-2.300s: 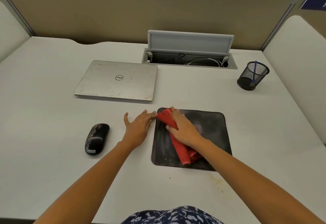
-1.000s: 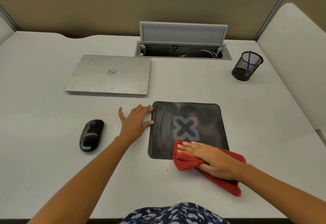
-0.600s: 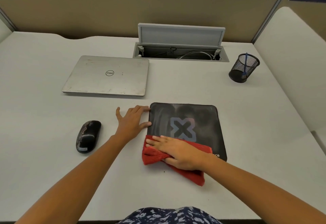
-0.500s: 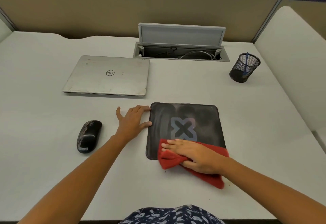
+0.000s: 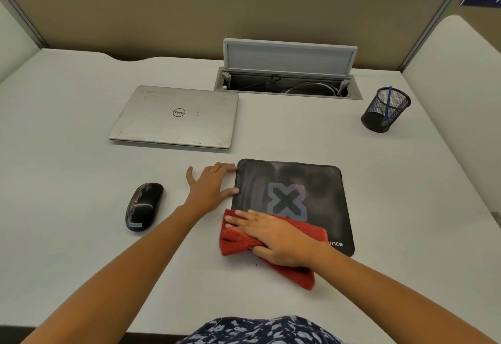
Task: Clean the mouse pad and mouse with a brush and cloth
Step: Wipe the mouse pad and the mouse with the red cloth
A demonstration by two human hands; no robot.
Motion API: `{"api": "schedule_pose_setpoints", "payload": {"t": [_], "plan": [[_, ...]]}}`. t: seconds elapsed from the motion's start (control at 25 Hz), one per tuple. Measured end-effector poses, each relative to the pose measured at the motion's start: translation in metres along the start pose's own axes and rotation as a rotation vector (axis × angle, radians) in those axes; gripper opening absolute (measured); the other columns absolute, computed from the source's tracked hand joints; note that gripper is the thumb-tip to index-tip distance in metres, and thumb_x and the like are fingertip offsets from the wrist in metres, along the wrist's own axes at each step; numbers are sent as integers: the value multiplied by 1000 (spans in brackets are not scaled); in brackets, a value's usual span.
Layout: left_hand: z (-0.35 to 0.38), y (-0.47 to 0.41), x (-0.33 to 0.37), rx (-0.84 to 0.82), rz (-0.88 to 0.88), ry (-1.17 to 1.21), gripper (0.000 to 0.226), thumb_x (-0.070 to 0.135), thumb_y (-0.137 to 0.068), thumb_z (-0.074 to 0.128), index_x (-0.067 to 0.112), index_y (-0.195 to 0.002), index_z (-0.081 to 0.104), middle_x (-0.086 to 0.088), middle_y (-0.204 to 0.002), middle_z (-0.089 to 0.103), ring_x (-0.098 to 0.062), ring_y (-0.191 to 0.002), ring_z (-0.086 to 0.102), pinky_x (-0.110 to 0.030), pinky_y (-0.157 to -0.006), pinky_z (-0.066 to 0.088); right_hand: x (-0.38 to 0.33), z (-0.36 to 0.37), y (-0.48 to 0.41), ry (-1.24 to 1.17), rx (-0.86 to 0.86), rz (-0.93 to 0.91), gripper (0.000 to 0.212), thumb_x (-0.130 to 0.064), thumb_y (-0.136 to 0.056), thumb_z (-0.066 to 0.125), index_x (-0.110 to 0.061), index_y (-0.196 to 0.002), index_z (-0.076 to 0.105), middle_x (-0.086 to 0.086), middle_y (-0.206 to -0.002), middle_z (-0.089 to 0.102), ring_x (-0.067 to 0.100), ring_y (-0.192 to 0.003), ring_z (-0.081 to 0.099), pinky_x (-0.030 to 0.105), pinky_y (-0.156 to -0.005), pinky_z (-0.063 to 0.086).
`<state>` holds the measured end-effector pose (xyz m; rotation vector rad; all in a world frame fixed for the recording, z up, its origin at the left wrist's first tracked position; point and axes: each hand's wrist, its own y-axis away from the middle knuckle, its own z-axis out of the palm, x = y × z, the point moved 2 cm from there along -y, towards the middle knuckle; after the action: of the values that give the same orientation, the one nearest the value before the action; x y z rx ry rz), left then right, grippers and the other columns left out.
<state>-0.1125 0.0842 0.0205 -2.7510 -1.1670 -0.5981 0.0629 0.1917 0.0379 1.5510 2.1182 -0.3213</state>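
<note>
Head view. Right hand [image 5: 273,238] lies flat, palm down, fingers straight and close together, pressing a bunched red cloth [image 5: 238,240]. The cloth sits under that hand, over the near left corner of the black mouse pad [image 5: 320,194], and part of it spills onto the pale surface [image 5: 67,154] toward the person. The rest of the pad stretches beyond and to the right of the right hand, showing a grey X mark and streaks.

Left hand [image 5: 210,188] lies flat on the surface, fingers spread and holding nothing. Its fingertips and thumb tip touch the pad's left edge, just beyond the right hand's fingertips.

Black mouse [image 5: 143,205] rests left of the left hand, apart from it and untouched. Closed silver laptop [image 5: 173,118] lies beyond the left hand. Open cable tray [image 5: 287,86] is farther back. Black mesh cup [image 5: 385,110], well beyond and right of the right hand, holds a blue-handled item [image 5: 389,102]. Can't tell whether it is the brush.
</note>
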Motion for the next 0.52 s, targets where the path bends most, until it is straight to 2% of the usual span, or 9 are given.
{"api": "schedule_pose_setpoints", "payload": {"t": [0.24, 0.44, 0.52], "plan": [[5, 1, 0, -1, -19, 30, 50, 52, -90, 52, 40, -138, 40, 18, -146, 37, -9, -138, 29, -59, -111, -1, 30, -9, 72, -48, 60, 89, 65, -13, -88, 48, -32, -148, 28, -22, -155, 18, -3, -143, 11, 28, -120, 12], [6, 2, 4, -13, -47, 55, 48, 44, -92, 53, 38, -138, 40, 19, -148, 35, -10, -141, 25, -57, -111, 1, 21, -9, 22, -15, 19, 19, 65, -16, -88, 46, -31, -148, 27, -23, -154, 16, -4, -143, 7, 17, -117, 0], [5, 3, 7, -3, -37, 40, 44, 35, -96, 50, 38, -138, 41, 20, -148, 35, -8, -139, 27, -52, -110, 6, 36, -21, 3, 8, 63, 48, 66, -11, -87, 51, -29, -148, 29, -19, -154, 19, 3, -145, 11, 23, -118, 3]]}}
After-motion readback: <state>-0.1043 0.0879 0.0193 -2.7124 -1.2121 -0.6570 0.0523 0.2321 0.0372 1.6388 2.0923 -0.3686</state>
